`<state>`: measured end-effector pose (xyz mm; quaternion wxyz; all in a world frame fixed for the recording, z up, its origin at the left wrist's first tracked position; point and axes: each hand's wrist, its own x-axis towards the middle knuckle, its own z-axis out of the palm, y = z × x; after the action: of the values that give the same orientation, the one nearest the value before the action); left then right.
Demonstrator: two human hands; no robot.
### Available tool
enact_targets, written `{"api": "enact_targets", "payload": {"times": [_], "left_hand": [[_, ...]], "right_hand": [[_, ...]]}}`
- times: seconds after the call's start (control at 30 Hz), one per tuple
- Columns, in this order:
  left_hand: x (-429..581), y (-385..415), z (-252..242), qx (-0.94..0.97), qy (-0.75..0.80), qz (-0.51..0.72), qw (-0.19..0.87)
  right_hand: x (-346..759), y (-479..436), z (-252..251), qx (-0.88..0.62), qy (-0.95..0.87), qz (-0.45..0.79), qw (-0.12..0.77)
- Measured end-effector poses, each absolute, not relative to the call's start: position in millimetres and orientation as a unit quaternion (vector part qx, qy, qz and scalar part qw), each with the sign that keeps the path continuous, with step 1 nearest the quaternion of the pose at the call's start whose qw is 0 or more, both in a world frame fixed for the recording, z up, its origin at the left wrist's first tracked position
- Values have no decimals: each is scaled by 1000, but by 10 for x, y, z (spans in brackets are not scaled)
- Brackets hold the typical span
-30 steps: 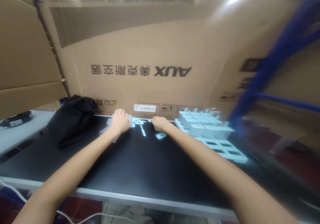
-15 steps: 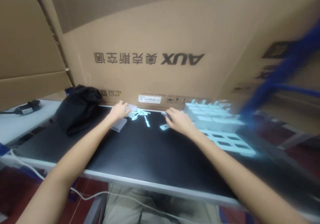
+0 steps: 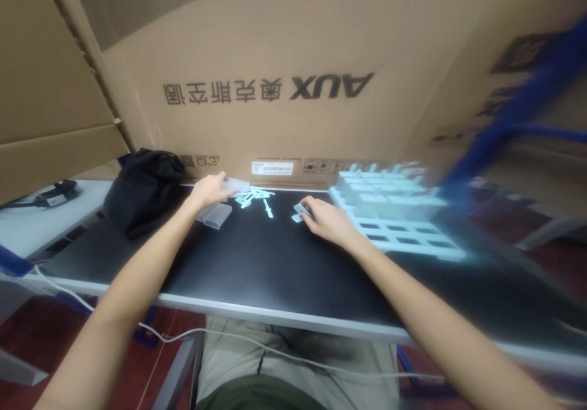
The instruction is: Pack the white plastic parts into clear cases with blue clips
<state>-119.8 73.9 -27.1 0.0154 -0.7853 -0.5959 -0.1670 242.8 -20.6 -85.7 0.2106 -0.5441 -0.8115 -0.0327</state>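
Observation:
My left hand [image 3: 208, 191] is closed on a small clear plastic bag [image 3: 214, 213] at the far side of the black table [image 3: 257, 263]. Just right of it lies a heap of small pale blue plastic pieces [image 3: 254, 198]. My right hand [image 3: 324, 219] rests on the table with its fingers curled over one small pale piece [image 3: 299, 212]. A pale blue tray [image 3: 398, 220] with rows of compartments, some holding white blocks, lies right of that hand.
A big brown cardboard box [image 3: 293, 86] printed AUX stands along the table's back edge. A black bag [image 3: 144, 187] sits at the back left. A white cable [image 3: 257, 352] hangs below the front edge. A blue rack post [image 3: 509, 117] rises at the right.
My right hand has moved from the heap of pieces toward the right and nearer me, onto the single pale piece. My left hand stays on the clear bag. The view has tilted down.

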Motion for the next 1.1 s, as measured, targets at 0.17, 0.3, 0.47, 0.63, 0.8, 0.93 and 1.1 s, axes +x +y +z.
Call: {"api": "enact_targets", "payload": {"times": [0.17,0.3,0.47,0.63,0.8,0.93,1.1], "left_hand": [[-745,564,-346,-739,-442,-470,-194],[-204,300,-679,-757,-311,-452,-355],[69,38,-979,-796,-294,-390,-358],[56,-26,-1001,-832,-252,-364,-333],[44,-43,-984,-876,-323,-296,-202],[-35,4,-954,-918,-311,-223,-103],[-85,64,-949,-923,-330,-176,-93]], "right_hand": [[2391,-235,-814,-497,-838,-7,224],[2267,-299,-807,-371,-896,39,240],[2215,-349,-799,-339,-912,104,205],[2329,-393,-710,-369,-877,143,271],[2337,-433,-660,-370,-845,176,344],[2356,-404,-677,-368,-857,166,320],[2395,-339,-731,-386,-840,122,360]]}}
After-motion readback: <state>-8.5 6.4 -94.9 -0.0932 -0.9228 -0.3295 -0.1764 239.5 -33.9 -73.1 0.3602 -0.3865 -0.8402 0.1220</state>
